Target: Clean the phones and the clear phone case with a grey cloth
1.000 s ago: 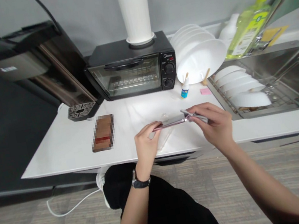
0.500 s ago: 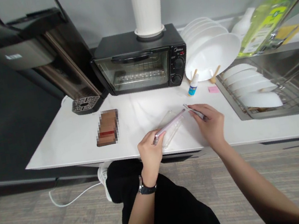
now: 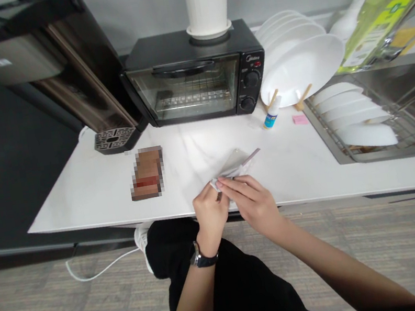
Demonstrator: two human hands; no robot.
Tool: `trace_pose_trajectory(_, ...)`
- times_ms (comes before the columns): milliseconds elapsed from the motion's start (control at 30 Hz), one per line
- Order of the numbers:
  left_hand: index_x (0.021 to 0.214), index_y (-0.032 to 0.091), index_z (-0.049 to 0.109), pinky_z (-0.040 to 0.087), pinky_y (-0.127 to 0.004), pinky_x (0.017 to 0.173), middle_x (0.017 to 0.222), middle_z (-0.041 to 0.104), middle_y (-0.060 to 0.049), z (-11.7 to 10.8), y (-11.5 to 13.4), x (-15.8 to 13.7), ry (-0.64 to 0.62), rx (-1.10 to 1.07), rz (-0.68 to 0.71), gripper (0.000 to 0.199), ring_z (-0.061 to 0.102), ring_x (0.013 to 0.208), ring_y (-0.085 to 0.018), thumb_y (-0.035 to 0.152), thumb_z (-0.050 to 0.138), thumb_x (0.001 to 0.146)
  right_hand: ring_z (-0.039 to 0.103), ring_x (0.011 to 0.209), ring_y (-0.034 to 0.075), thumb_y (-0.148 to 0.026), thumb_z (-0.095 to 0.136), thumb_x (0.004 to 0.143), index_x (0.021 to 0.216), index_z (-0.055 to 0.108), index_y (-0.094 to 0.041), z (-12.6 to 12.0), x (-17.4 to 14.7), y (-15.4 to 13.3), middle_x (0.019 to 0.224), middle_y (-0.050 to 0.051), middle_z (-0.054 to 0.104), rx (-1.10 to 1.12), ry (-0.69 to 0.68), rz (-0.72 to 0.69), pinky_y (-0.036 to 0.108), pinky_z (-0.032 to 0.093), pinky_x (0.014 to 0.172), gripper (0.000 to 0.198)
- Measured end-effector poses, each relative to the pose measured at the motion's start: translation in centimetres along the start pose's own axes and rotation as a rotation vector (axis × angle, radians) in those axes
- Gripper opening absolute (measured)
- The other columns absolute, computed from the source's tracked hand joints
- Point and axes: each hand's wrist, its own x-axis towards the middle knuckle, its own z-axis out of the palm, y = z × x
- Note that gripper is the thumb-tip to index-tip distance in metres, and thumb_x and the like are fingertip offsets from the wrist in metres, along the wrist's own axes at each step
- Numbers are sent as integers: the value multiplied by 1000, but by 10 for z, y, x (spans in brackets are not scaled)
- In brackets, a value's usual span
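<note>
My left hand [image 3: 211, 210] is closed around the lower end of a thin, flat phone [image 3: 250, 156], seen almost edge-on with a pinkish rim. Against that same end, my right hand [image 3: 253, 201] presses a small pale cloth [image 3: 215, 183] between its fingers. Part of the phone is hidden behind the right fingers. Under the phone a clear phone case [image 3: 236, 157] lies on the white counter. A small spray bottle [image 3: 271, 114] with a blue label stands farther back to the right, beside a pink slip [image 3: 300, 119].
Behind are a black toaster oven [image 3: 191, 92] with a white pot [image 3: 207, 1] on top and a drinks machine [image 3: 95, 89]. White plates [image 3: 304, 70] stand in a rack near the sink [image 3: 414, 105], which holds bowls [image 3: 371, 133]. A pixelated brown rectangle [image 3: 147, 172] lies left.
My right hand has moved left and toward me with the cloth, from the phone's far end to the end near my left hand. The view has shifted slightly.
</note>
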Motion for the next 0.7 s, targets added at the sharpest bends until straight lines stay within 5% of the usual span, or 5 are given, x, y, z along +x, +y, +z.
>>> trace_pose_trajectory(200,86,22,72,55,-27,62,78,78,0,1,-2,-1,-30,-23,4,23,77,67,-17,17,72,108,87,113,26,-15,58,117,172,56,-44,5,-7,28,143,-1,85,62,111,-17,42,78,95,63)
trace_pose_trajectory(333,109,21,83,65,-27,81,98,88,-3,0,1,-1,-53,-70,-12,6,86,86,-19,21,77,109,84,113,29,-7,59,113,167,64,-39,-10,-6,60,142,3,85,-14,123,32,49,77,93,63)
trace_pose_trajectory(467,108,22,84,67,-29,81,98,89,-4,0,1,0,-56,-87,-28,7,87,87,-21,22,77,109,83,111,31,-13,63,112,158,70,-50,-19,-2,83,137,0,87,-55,166,122,54,76,91,59)
trace_pose_trajectory(700,106,21,84,66,-28,80,97,88,-3,1,0,2,-46,-93,-31,5,86,85,-20,21,80,107,83,109,31,-12,59,113,162,66,-47,-13,2,71,137,2,87,-89,158,111,55,76,90,60)
